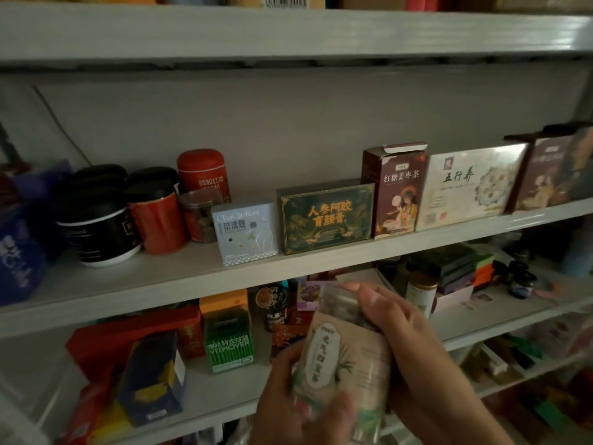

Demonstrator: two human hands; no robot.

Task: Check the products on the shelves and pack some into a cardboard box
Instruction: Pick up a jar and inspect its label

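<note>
Inspection underway: left hand (285,396) and right hand (412,335) wrap a beige labelled cylindrical jar (349,348); grey shelf (144,289) above them; no cardboard box visible, packing seemingly unstarted.

You are holding a round clear plastic jar (349,316) whose beige paper label (324,358) is looking matt. The pale grey shelf board (160,284) is showing a faint wood-grain finish. The cream flat box (471,184) is gleaming under glossy film, the dark green cardboard box (325,216) is looking matt, and the red cylindrical tin (203,173) is shining softly.
</note>
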